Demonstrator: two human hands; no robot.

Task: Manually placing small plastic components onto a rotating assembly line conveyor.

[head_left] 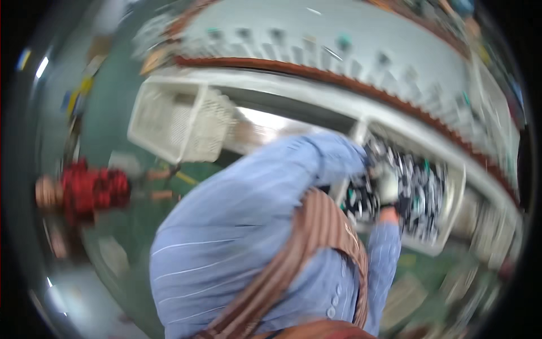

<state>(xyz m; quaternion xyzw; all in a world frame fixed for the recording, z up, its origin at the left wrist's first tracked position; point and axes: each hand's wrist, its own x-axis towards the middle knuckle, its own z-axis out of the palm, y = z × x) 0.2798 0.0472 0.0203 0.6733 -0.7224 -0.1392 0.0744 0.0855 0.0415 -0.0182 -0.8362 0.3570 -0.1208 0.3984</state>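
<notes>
The picture is badly motion-blurred. My right hand [388, 186], in a whitish glove, is down in a white bin [456, 192] filled with several small black, white and teal parts [420, 186]. Its grip is too blurred to read. My left arm, in a blue striped sleeve [271, 186], reaches across toward the same bin. The sleeve end at the bin's left edge hides my left hand. A brown striped strap [305, 237] crosses my chest.
An empty white mesh basket [180, 118] sits at the upper left on a long white bench with a red-brown edge [316, 73]. A red object [93, 189] lies at the left on the green floor [113, 113]. More bins stand at the right.
</notes>
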